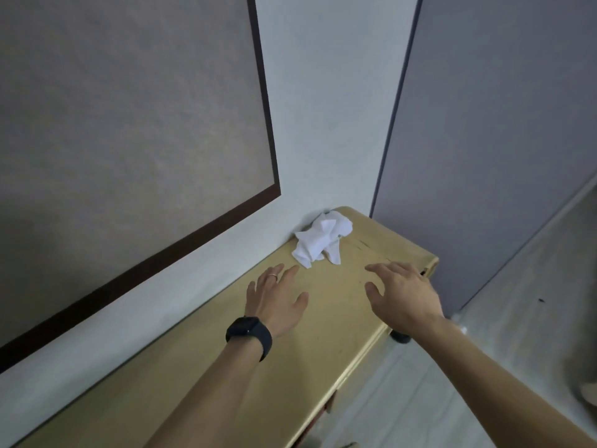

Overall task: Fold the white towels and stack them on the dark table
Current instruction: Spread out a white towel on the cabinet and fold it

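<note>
One crumpled white towel (321, 242) lies at the far end of the tan surface (226, 376), bunched against the wall on the left side, unfolded. Its long axis runs roughly from near-left to far-right, with a loose corner trailing toward the near edge of the heap. Both hands hover above the surface, short of the cloth and holding nothing. The left hand (276, 300), wearing a ring and a dark wristwatch (249, 335), has its fingers extended and loosely together, its fingertips just beside the towel's near-left corner. The right hand (402, 294) is spread, fingers slightly curled, and sits further right, apart from the cloth. The towel therefore lies ahead of both hands and to the far left of the right hand; the left hand is judged the nearer. No folded stack and no dark table are visible.
</note>
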### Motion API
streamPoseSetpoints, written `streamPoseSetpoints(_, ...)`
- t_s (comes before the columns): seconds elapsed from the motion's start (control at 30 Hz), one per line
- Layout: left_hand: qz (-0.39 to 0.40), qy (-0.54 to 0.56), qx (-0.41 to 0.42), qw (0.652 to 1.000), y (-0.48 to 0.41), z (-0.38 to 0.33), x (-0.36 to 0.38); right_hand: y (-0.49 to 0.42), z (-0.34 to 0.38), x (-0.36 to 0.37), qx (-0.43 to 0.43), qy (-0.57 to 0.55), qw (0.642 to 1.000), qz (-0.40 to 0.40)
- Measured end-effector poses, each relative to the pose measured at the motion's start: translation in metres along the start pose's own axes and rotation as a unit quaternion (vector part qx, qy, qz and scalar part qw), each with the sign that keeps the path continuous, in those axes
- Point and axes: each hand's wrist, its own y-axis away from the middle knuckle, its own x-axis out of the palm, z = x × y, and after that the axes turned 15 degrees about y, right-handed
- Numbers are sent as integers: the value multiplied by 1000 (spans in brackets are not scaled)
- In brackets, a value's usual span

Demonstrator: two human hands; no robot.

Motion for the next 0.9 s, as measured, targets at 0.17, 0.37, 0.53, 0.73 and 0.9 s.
streamPoseSetpoints(0.17,33,2,-20,999,-94,6,40,-78,-24,51,0,6,1000,21)
streamPoseSetpoints(0.37,51,10,-48,998,-176,10,92,-147,-50,120,-10,-12,998,67)
streamPoseSetpoints(0.53,-35,-20,-17,999,-246,18,130,-203,-64,184,-59,-15,993,97)
streamPoseSetpoints(0.73,-87,-100,15,991,-281,21,144,-226,-73,244,-134,15,988,72)
streamPoseSetpoints(0.9,-101,-85,82,988,-262,20,125,-221,-73,248,-139,22,988,57)
